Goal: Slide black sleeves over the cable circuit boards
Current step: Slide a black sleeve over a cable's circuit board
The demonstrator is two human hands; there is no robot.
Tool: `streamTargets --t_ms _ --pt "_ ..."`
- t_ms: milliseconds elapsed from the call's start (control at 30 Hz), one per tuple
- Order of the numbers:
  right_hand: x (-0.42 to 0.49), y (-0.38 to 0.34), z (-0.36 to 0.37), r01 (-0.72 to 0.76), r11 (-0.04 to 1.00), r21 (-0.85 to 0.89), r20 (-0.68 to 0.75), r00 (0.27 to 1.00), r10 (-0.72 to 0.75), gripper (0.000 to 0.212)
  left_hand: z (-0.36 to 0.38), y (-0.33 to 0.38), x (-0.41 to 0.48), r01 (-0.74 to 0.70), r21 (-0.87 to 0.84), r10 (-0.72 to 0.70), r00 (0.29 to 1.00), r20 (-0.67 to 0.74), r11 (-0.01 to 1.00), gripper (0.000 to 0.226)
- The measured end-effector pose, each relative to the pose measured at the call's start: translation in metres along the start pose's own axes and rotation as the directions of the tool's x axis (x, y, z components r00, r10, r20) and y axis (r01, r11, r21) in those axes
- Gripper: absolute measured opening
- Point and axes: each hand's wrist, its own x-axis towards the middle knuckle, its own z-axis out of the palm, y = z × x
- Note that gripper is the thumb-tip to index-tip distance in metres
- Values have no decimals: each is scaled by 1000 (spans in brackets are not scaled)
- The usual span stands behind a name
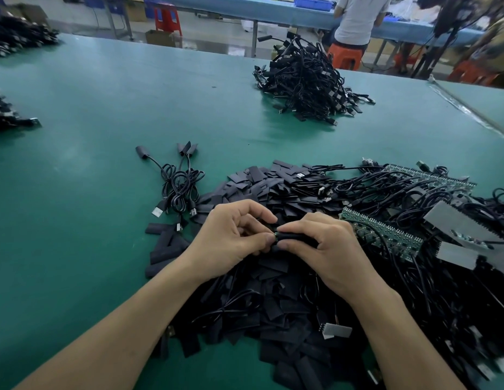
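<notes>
My left hand and my right hand meet over a heap of flat black sleeves. My right hand grips a black sleeve between thumb and fingers. A sliver of a green circuit board shows at the sleeve's left mouth, pinched by my left thumb and fingers. How far the board sits inside the sleeve is hidden. To the right lie green circuit board strips tangled with black cables.
Three sleeved cables lie left of the heap. A big pile of sleeved cables sits at the far middle of the green table. More cable piles sit at the far left. A person on an orange stool sits beyond.
</notes>
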Motion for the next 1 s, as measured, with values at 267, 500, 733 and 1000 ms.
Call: streamTargets --t_ms 267,500,733,1000 --pt "-2 -1 -1 0 999 33 -89 996 3 31 0 0 0 7 -42 -8 1000 -26 999 25" --pt "-3 -1 -2 20 997 75 -136 991 -10 20 0 0 0 12 -54 -14 999 -49 998 25" --pt "-2 -3 -2 19 997 72 -125 992 -9 23 0 -2 1 17 -44 -17 1000 -13 999 26" --pt "-1 0 0 -8 999 43 -50 999 10 24 -1 -1 1 21 -64 -21 1000 8 998 26"
